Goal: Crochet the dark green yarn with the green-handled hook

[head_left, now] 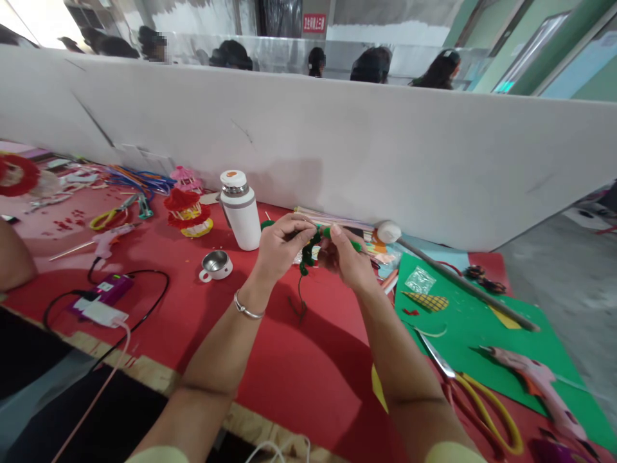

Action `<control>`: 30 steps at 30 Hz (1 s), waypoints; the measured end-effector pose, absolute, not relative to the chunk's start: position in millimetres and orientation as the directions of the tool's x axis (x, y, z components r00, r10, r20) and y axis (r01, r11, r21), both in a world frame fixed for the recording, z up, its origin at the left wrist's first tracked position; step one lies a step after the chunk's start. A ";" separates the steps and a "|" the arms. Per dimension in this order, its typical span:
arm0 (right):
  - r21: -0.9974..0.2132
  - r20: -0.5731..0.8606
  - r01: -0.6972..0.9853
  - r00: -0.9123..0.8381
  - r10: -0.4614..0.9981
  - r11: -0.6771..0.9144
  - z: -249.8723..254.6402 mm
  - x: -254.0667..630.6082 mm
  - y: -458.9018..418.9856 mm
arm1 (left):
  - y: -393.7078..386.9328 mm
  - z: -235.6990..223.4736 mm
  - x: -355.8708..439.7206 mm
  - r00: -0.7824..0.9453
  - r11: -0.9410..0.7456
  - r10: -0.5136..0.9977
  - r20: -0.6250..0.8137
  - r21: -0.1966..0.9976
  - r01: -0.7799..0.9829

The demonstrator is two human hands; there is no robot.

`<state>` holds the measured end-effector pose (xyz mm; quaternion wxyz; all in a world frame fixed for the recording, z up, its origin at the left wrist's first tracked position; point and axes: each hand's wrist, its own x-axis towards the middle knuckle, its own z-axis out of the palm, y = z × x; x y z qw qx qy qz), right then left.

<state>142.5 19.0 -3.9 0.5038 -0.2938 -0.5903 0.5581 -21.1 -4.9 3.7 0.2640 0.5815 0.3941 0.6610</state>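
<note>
My right hand (348,257) is closed around the green handle of a thin tool, which looks like a crochet hook (357,246). Pinched in the fingers of my left hand (284,243) is a small dark green yarn piece (307,256), right at the tip of the hook. A loose strand of dark yarn (301,299) hangs from it over the red table. Both hands are raised close together above the tabletop, and the fingers partly hide the piece.
A white thermos (241,212) and its steel-lined cup (216,265) stand left of my hands. On the right lie scissors (475,399), a pink glue gun (535,379) and a white-headed stick (457,276) on a green sheet (463,328). A white partition (385,154) runs behind; a co-worker's arm (14,257) shows left.
</note>
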 end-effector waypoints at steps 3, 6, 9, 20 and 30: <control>-0.961 0.193 -0.258 -0.378 0.905 0.097 -5.9 141.3 21.9 | -6.0 5.7 -21.0 -0.160 -0.606 0.735 0.659 0.744 0.282; -0.950 0.237 -0.275 -0.322 0.917 0.149 -5.5 141.9 23.4 | -7.4 5.3 -23.3 -0.136 -0.634 0.670 0.730 0.657 0.408; -0.943 0.284 -0.256 -0.292 0.913 0.211 -2.3 142.5 20.4 | -7.3 2.0 -28.0 -0.034 -0.650 0.610 0.792 0.524 0.550; -0.944 0.306 -0.200 -0.238 0.922 0.262 0.0 144.4 16.6 | 0.1 -3.7 -30.7 -0.207 -0.559 0.697 0.686 0.701 0.442; -0.937 0.342 -0.154 -0.230 0.911 0.313 -1.3 133.6 9.7 | -2.3 0.8 -16.1 -0.180 -0.479 0.868 0.462 0.876 -0.061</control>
